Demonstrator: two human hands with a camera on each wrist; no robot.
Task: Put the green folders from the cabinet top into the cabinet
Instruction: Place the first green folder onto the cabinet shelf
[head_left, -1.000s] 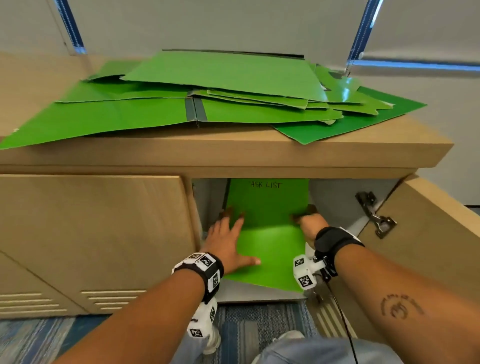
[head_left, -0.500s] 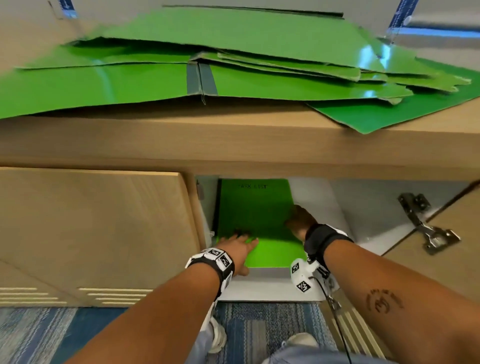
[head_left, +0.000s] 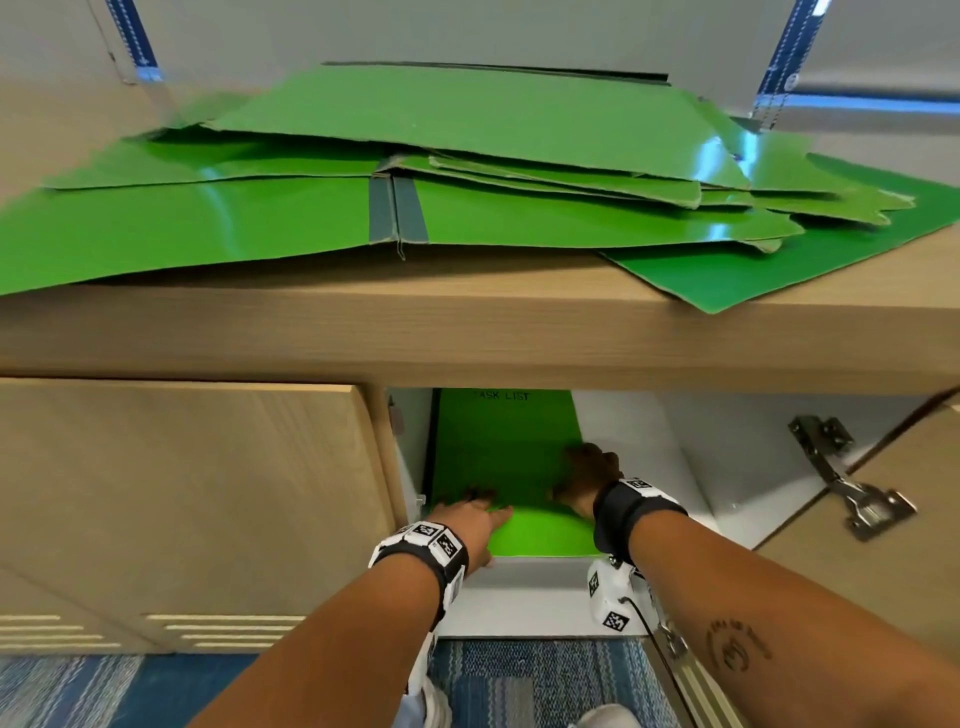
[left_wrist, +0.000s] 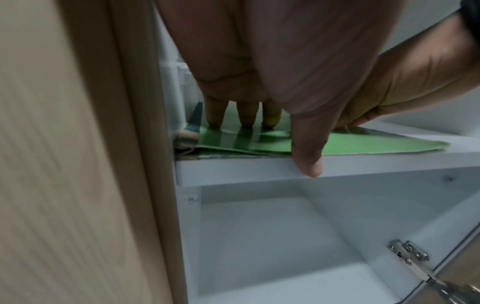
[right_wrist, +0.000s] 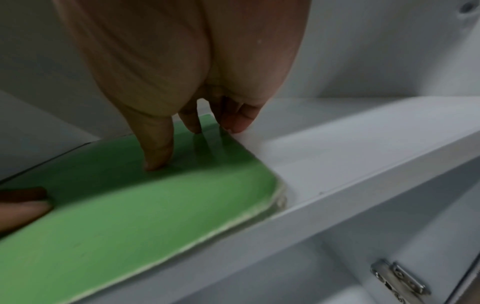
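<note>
A green folder marked "TASK LIST" lies flat on the white upper shelf inside the cabinet, against its left wall. My left hand presses straight fingers on the folder's near left part, with the thumb hanging over the shelf's front edge. My right hand is arched over the folder's right edge: its thumb presses on top and its fingertips touch the edge. Several more green folders lie in a loose pile on the wooden cabinet top.
The left cabinet door is closed. The right door stands open on a metal hinge. Below the shelf is a white lower compartment. Blue carpet lies in front, a grey wall behind.
The folder has slid deeper onto the shelf and now lies fully inside. Both hands moved forward into the cabinet with it.
</note>
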